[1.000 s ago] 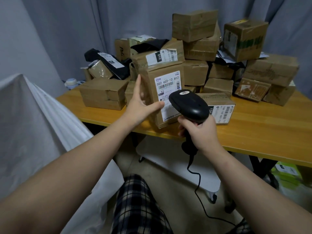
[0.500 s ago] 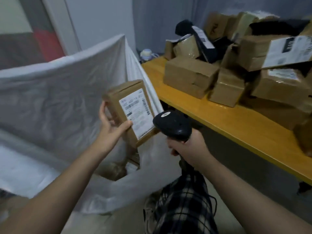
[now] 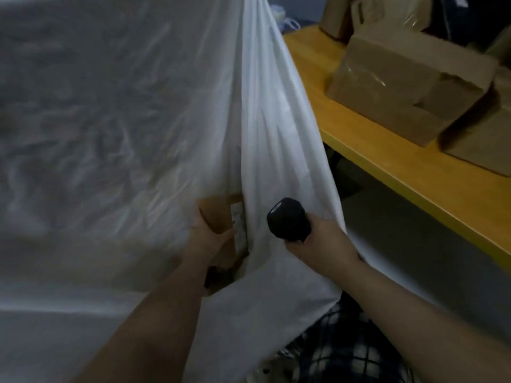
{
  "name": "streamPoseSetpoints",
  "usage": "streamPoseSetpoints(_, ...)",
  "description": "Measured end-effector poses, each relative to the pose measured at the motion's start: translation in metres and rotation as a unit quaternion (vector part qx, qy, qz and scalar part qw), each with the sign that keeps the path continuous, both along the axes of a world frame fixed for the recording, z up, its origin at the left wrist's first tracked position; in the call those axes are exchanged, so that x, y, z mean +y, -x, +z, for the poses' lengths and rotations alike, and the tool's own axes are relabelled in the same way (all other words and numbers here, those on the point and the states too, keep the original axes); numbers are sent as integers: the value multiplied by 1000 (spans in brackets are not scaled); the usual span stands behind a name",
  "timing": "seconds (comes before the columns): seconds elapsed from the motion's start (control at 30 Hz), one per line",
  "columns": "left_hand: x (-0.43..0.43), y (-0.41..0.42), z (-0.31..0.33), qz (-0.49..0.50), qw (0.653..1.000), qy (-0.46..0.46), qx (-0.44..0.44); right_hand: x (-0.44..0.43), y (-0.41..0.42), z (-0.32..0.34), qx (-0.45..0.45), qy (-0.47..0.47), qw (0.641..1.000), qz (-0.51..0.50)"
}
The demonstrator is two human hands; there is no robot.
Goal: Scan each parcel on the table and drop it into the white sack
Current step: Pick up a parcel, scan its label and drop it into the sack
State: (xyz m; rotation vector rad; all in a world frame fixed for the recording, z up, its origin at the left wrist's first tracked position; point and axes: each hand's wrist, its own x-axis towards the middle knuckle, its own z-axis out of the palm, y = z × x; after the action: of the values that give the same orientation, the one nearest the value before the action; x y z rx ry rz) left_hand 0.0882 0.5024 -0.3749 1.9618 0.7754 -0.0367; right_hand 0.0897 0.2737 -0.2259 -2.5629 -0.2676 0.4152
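parcel (image 3: 221, 217) moved into sack (image 3: 276, 134) | left hand (image 3: 206, 239) grips it (label (image 3: 239, 228) rightward)

I see the brown parcel (image 3: 221, 217), white label showing, tilted inside the white sack (image 3: 265, 111) — other taped parcels (image 3: 401, 84) sit on the counter (image 3: 373, 139).

No legible text. The white shipping label (image 3: 239, 229) on the parcel (image 3: 218, 210) is nearly edge-on and motion-blurred, so its print is unreadable. The pale badge (image 3: 276, 209) on the barcode scanner (image 3: 289, 221) is too smeared to read.
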Motion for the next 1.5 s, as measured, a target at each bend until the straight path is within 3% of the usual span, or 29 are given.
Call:
streamPoseSetpoints(0.2,5,-16,-32,-24,995,-7,97,-11,-8,-9,-14,48,999,7)
streamPoseSetpoints(0.33,6,-12,-14,-81,987,-108,86,-13,-6,-3,-20,44,999,7)
streamPoseSetpoints(0.4,0,-9,5,-105,980,-155,70,-15,1,3,-21,40,999,7)
streamPoseSetpoints(0.53,-30,0,66,-95,983,-153,20,-28,20,27,-16,-1,1000,-6)
streamPoseSetpoints(0.67,-70,14,134,-88,978,-152,-110,-60,42,64,-60,-112,989,-72)
streamPoseSetpoints(0.8,-126,34,197,-161,933,-188,-260,-105,70,104,-108,-273,942,-166)
streamPoseSetpoints(0.9,-179,44,237,-226,901,-181,-322,-144,91,126,-135,-331,912,-200)
streamPoseSetpoints(1.2,-335,70,282,-418,818,-154,-365,-282,145,144,-245,-334,855,-311)
streamPoseSetpoints(1.43,-444,68,304,-506,755,-157,-387,-370,200,135,-303,-413,715,-476)
streamPoseSetpoints(1.5,-466,60,312,-535,736,-194,-367,-382,204,130,-292,-428,701,-490)
